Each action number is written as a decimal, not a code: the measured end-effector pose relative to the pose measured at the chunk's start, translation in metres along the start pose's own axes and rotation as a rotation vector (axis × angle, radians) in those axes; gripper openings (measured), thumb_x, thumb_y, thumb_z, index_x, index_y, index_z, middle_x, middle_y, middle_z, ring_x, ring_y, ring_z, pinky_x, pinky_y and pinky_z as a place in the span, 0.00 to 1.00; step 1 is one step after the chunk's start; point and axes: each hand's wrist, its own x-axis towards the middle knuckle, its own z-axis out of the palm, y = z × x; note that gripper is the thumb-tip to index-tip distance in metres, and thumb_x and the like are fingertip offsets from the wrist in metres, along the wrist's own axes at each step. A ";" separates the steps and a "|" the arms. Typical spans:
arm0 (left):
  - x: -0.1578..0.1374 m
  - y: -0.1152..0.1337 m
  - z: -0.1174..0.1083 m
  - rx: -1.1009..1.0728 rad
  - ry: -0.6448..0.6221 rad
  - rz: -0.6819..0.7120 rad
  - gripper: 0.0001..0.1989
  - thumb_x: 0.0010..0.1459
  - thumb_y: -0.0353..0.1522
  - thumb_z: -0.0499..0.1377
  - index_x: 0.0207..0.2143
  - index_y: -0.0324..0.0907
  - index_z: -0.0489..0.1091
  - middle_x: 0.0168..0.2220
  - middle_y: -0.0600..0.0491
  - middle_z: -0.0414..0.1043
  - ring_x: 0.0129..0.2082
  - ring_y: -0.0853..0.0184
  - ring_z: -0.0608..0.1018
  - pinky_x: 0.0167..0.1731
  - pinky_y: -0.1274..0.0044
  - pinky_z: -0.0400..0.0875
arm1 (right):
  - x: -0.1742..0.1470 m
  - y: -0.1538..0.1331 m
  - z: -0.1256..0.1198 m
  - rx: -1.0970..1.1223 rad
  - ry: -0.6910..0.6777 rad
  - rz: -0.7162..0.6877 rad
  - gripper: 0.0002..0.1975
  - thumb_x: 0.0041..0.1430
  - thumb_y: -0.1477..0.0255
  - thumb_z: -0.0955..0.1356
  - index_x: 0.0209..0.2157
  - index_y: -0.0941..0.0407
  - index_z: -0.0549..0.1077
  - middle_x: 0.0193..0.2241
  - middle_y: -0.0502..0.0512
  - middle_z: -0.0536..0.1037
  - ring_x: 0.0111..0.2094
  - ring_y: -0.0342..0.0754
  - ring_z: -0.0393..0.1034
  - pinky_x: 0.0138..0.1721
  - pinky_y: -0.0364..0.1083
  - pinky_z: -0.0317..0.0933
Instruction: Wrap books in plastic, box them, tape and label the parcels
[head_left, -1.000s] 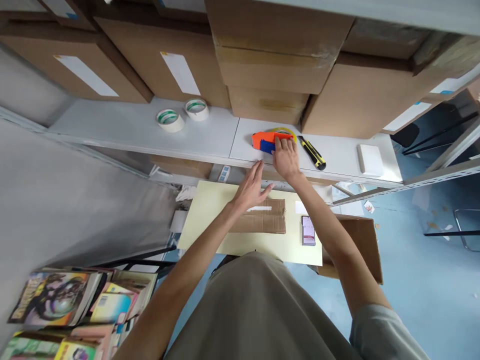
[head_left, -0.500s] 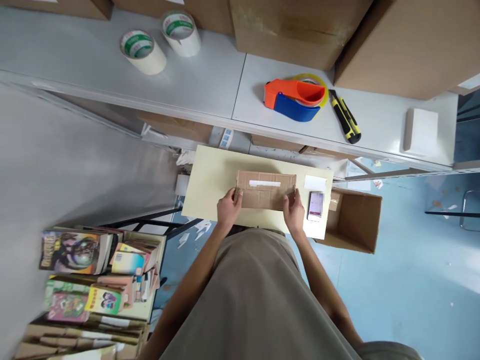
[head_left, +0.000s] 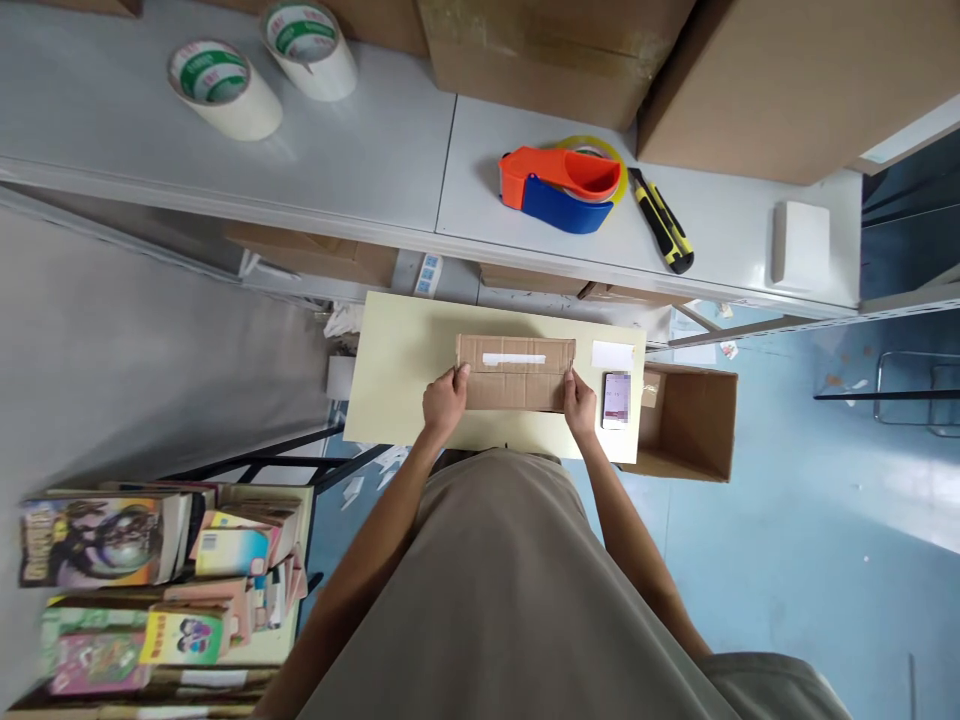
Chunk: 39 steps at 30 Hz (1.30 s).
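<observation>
A small flat cardboard box with a white label strip lies on a pale yellow table. My left hand grips its left end and my right hand grips its right end. A phone with a lit screen lies just right of my right hand, beside a white slip of paper. On the grey shelf above sit an orange and blue tape dispenser and a yellow and black utility knife.
Two tape rolls stand at the shelf's left, a white block at its right, with big cardboard cartons behind. An open cardboard box sits on the blue floor right of the table. Stacked books lie at lower left.
My right hand left the tape dispenser on the shelf and my left hand came down; both now grip the ends of the small box. The view tilted downward.
</observation>
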 end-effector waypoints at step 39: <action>-0.001 -0.009 0.011 -0.407 0.298 0.119 0.19 0.71 0.34 0.57 0.60 0.41 0.76 0.54 0.42 0.86 0.57 0.56 0.86 0.61 0.63 0.80 | -0.019 0.128 -0.042 0.240 0.025 0.099 0.26 0.66 0.48 0.71 0.49 0.56 0.84 0.49 0.68 0.87 0.49 0.63 0.85 0.55 0.62 0.80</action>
